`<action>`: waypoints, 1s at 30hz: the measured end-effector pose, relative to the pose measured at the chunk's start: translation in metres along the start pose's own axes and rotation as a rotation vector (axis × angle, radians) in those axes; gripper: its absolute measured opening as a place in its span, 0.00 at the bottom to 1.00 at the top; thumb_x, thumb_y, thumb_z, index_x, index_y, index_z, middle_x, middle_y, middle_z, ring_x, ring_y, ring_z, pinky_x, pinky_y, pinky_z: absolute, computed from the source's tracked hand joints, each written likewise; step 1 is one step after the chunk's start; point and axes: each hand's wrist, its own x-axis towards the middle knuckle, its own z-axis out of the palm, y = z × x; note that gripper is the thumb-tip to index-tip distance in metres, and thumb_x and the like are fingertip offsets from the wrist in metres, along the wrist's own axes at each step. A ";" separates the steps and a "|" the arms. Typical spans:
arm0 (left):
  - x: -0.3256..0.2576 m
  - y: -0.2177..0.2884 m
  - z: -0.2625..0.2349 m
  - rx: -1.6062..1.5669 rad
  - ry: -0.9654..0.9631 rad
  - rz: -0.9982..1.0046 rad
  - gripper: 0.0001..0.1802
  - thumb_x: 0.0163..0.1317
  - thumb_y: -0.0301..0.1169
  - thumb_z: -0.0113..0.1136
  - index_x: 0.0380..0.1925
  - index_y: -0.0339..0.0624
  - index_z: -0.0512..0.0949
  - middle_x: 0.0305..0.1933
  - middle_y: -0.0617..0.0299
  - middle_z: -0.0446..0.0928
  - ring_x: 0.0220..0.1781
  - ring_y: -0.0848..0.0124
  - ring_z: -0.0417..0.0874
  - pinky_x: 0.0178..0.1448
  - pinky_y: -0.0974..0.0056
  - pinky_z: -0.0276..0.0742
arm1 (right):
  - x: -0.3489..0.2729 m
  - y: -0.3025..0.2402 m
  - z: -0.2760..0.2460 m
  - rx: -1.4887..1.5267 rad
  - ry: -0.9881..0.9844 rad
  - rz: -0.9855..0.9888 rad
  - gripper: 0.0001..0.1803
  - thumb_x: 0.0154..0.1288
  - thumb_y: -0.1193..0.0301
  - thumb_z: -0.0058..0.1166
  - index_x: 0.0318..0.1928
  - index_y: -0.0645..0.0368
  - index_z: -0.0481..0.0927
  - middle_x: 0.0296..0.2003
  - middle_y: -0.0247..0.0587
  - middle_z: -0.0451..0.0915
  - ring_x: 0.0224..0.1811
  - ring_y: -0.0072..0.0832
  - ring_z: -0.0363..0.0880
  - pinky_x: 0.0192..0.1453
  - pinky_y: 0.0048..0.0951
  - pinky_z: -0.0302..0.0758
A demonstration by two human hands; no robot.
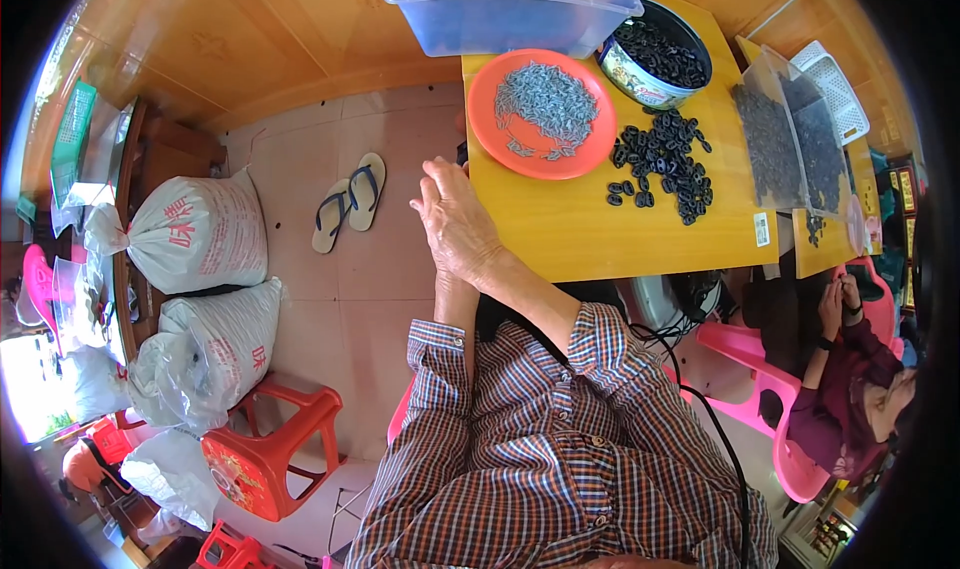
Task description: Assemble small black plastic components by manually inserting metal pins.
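Yellow surface (590,224) at upper right. Orange plate (541,113) of grey striped seeds near its left edge — loose pile of dark seeds (665,164) just beside, right. Right hand (455,219) over left hand (442,287) at the surface's left edge, clasped; fingers' grip — cannot tell.

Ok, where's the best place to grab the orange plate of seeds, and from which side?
Probably the orange plate by its bare near rim, coming from the table's near edge: it lies flat, seeds heaped centrally, tub and tin crowd the far side.

Home workshop: seed sacks (200,234), sorting table (600,229), stools (270,449).
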 end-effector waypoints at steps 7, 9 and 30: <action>0.005 0.003 0.011 -0.005 0.091 0.137 0.16 0.72 0.38 0.38 0.48 0.40 0.71 0.52 0.56 0.70 0.56 0.64 0.70 0.62 0.61 0.68 | -0.011 -0.003 0.031 -1.173 -0.089 -0.215 0.18 0.63 0.63 0.47 0.49 0.62 0.70 0.48 0.46 0.69 0.54 0.37 0.65 0.63 0.38 0.62; 0.007 0.007 0.014 -0.007 0.115 0.184 0.16 0.72 0.38 0.38 0.47 0.40 0.71 0.52 0.56 0.70 0.56 0.64 0.71 0.61 0.61 0.68 | -0.010 -0.002 0.038 -1.403 0.002 -0.210 0.19 0.67 0.61 0.41 0.51 0.62 0.69 0.52 0.48 0.68 0.57 0.39 0.65 0.65 0.41 0.62; 0.152 0.077 0.222 0.067 -0.085 -0.001 0.13 0.68 0.28 0.44 0.38 0.24 0.70 0.42 0.46 0.73 0.46 0.52 0.77 0.62 0.47 0.75 | -0.043 0.058 -0.125 0.406 0.259 0.011 0.02 0.63 0.81 0.53 0.35 0.69 0.76 0.40 0.48 0.78 0.35 0.36 0.79 0.37 0.28 0.76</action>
